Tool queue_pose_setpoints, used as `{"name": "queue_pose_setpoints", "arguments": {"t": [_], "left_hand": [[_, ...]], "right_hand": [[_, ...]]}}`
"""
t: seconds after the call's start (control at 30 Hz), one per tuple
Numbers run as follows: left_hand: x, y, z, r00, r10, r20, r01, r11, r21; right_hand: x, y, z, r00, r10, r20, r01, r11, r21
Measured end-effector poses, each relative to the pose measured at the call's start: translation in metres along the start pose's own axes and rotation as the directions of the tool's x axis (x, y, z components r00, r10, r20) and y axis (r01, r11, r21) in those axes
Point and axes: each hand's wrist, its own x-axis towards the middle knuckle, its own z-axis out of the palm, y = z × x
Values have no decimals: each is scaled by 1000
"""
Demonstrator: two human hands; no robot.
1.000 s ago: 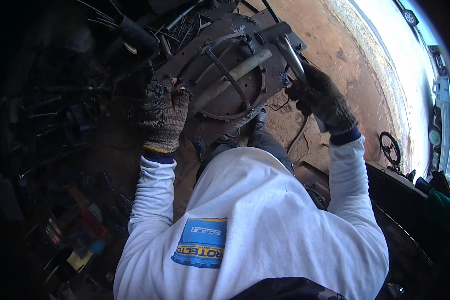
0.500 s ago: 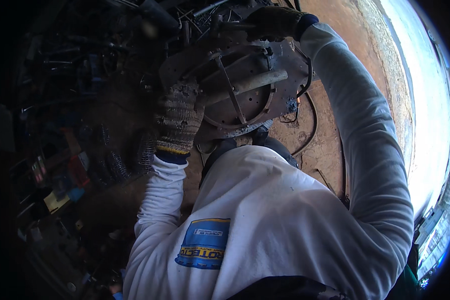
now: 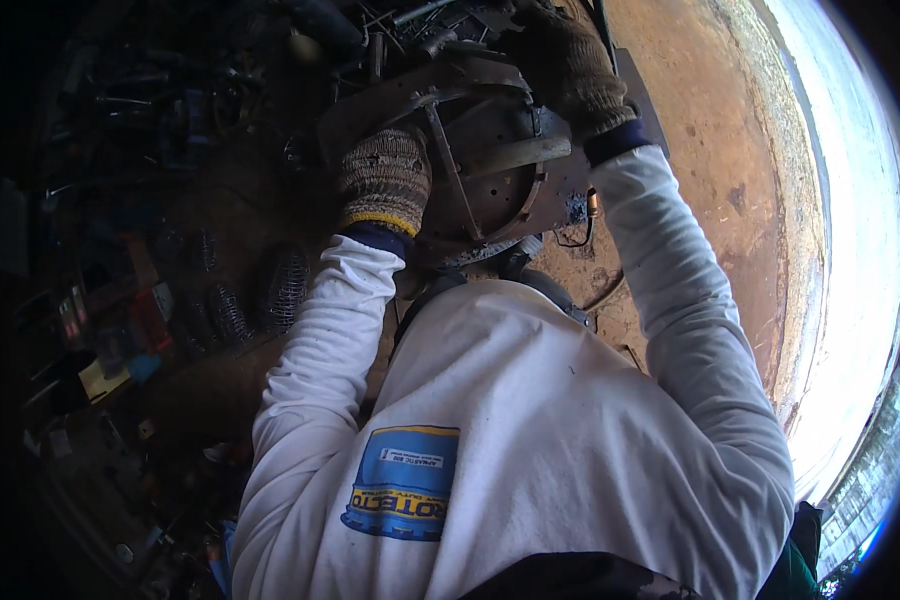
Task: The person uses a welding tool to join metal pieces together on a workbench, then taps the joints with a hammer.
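Observation:
A rusty metal plate assembly lies in front of me, with a curved flat strip on its far side, a thin crossbar and a short round pipe. My left hand, in a knitted work glove with a yellow cuff edge, is closed at the assembly's left side, near the pipe's left end. Its fingertips are hidden, so what they grip cannot be made out. At the far right corner is my right hand, gloved too. Its fingers are lost in shadow against dark metal.
Dark metal scraps and rods crowd the far left. Several coil springs lie on the ground at left, beside a red object and a yellowish piece. A cable runs over the brown ground at right.
My right hand has shifted right and its forearm has swung inward. The left hand has moved a little right and away from me. The strip along the assembly's far side looks more raised.

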Motion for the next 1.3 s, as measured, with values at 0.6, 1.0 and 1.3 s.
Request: {"name": "queue_pose_setpoints", "arguments": {"t": [0.6,1.0,1.3], "left_hand": [[-41,-35,33,809,276,-519,-266,959,95],[-45,-33,30,839,195,-508,-280,955,-97],[-40,-32,29,889,15,-458,-177,933,-313]], "right_hand": [[-111,-8,27,803,557,211,-594,772,225],[-101,2,30,929,325,179,-333,943,18],[-102,4,29,966,19,259,88,914,-397]]}}
